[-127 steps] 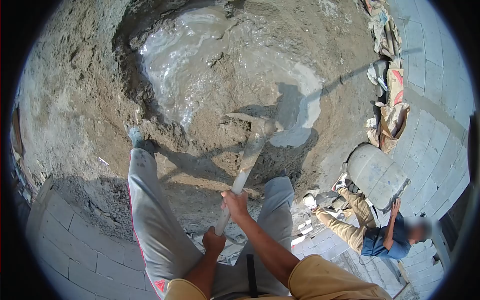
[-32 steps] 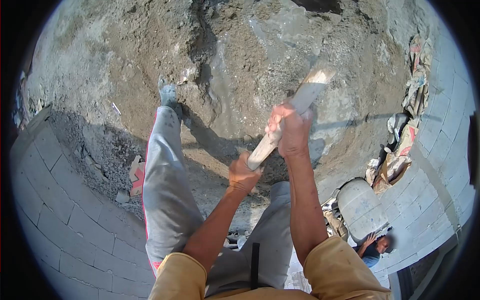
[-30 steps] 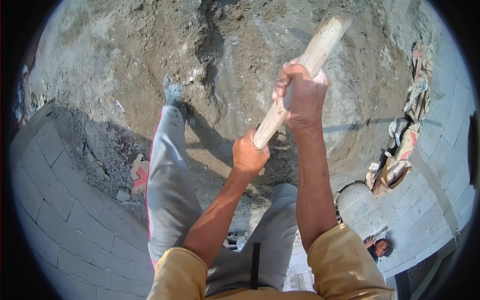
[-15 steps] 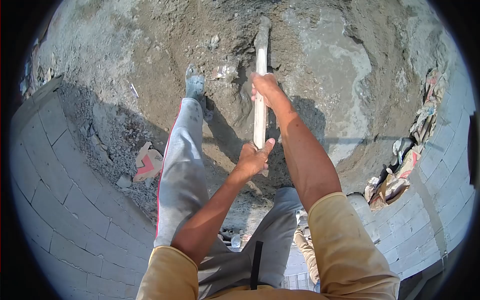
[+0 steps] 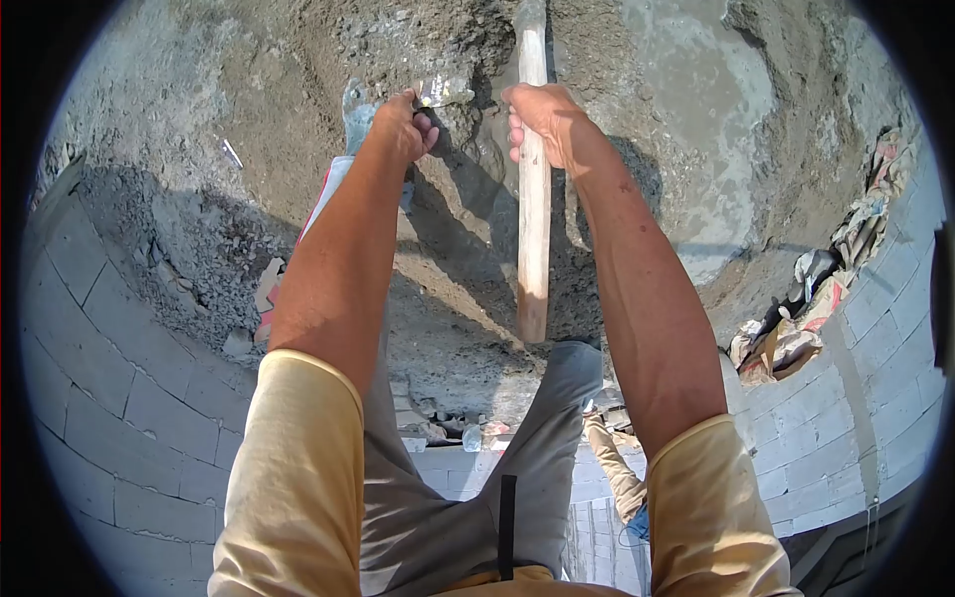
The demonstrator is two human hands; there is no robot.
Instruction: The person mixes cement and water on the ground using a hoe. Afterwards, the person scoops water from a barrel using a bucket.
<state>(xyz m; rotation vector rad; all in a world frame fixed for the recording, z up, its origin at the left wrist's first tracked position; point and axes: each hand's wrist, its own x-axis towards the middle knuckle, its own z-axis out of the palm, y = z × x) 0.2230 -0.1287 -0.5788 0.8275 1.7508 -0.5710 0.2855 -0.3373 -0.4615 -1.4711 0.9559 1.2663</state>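
My right hand (image 5: 545, 124) is wrapped round a wooden tool handle (image 5: 534, 214), whose bare lower end points toward me. The upper end of the handle is caked with grey mud, and the tool's head lies beyond the top edge of the view. To the left, my left hand (image 5: 406, 129) is off the handle, its thumb and forefinger pinched at the edge of a small printed wrapper scrap (image 5: 444, 93). That scrap sits just above the muddy ground, or on it; I cannot tell which. Below my left hand is a mud-smeared boot (image 5: 358, 117), partly covered by the forearm.
Wet grey mortar (image 5: 696, 129) spreads to the right, with rough sandy soil around it. Low grey block walls (image 5: 109, 368) curve along both sides. Torn paper sacks (image 5: 796, 343) lie against the right wall. Another person's trouser leg (image 5: 615, 468) shows behind, below my legs.
My left hand has let go of the lower handle and moved up and left to the wrapper scrap. My right hand keeps its hold on the handle. The view has shifted slightly.
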